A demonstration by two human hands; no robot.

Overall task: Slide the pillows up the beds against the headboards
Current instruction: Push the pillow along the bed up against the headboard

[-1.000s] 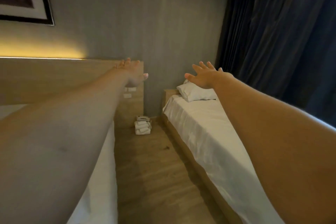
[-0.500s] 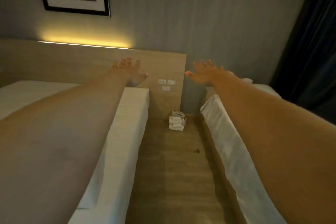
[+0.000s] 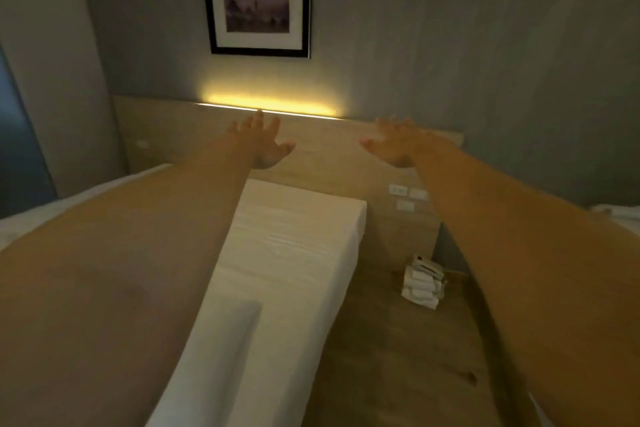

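Note:
Both my arms stretch forward over a white-sheeted bed (image 3: 294,236). My left hand (image 3: 259,142) and my right hand (image 3: 398,146) hover with fingers spread in front of the wooden headboard (image 3: 329,163), holding nothing. A white pillow (image 3: 225,340) lies low on the bed, near the lower middle, partly hidden behind my left forearm. At the far right edge a sliver of the second bed's white bedding (image 3: 620,215) shows past my right arm.
A stack of folded white towels (image 3: 424,282) sits on the wooden floor (image 3: 398,357) between the beds. Wall switches (image 3: 405,196) are set in the headboard. A framed picture (image 3: 256,0) hangs above a lit strip.
The view has swung left, from the right bed and dark curtain to the left bed and its headboard. Both hands stayed outstretched and spread.

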